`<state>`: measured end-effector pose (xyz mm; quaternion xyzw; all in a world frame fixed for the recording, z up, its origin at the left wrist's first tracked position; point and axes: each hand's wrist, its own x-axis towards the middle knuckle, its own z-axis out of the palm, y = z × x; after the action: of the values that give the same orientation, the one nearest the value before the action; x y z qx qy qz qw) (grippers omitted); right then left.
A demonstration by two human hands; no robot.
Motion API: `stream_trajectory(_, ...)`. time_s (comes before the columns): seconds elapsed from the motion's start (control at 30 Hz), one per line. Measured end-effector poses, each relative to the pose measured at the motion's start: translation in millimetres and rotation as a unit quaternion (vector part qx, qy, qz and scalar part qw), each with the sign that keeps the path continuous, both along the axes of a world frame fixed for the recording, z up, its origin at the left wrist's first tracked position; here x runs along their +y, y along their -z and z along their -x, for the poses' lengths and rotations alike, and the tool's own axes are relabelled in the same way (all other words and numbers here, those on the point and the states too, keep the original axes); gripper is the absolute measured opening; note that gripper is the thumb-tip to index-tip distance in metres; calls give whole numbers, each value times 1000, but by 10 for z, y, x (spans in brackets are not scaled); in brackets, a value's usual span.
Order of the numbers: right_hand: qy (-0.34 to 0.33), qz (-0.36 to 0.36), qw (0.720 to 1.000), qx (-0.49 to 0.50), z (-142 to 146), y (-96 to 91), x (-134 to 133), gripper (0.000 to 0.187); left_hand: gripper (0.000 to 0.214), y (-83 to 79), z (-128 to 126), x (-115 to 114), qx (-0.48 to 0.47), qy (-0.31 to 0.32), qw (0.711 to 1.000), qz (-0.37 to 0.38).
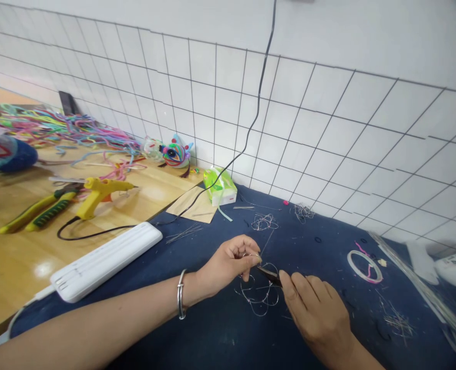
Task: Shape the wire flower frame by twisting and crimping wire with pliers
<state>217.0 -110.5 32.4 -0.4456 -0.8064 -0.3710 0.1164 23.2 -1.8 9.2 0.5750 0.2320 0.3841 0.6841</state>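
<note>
My left hand (237, 258) pinches a thin piece of looped wire (259, 302) between thumb and fingers above the dark blue cloth (174, 318). More bent wire loops hang or lie just below it; I cannot tell which. Closed around the handles of a pair of pliers (269, 274) is my right hand (316, 313). The narrow tip of the pliers reaches the wire at my left fingertips. My palm covers most of the pliers' handles.
A white power strip (108, 259) spans the wooden table's edge. Further left lie a yellow glue gun (100, 195), yellow-green pliers (42, 210) and many pipe cleaners (92, 128). A tissue pack (220, 187) stands by the wall grid. Rightward are a white ring (364, 267) and wire scraps (399, 324).
</note>
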Motion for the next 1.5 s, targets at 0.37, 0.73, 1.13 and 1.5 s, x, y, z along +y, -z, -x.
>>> stream_trajectory(0.37,-8,14,1000,8,5,-1,-4,34,17,5,-2,-9,5,5,1000,4)
stream_trajectory(0.73,1,-47,999,3,64,-159,-38,32,23,-72,33,14,-44,-5,999,0)
stream_trajectory(1.13,-25,-49,998,-8,111,-275,48,29,26,-128,51,8,-44,-45,998,-15)
stream_trajectory(1.5,-34,-24,999,-1,129,-258,152,29,27,-102,32,32,-63,-48,996,41)
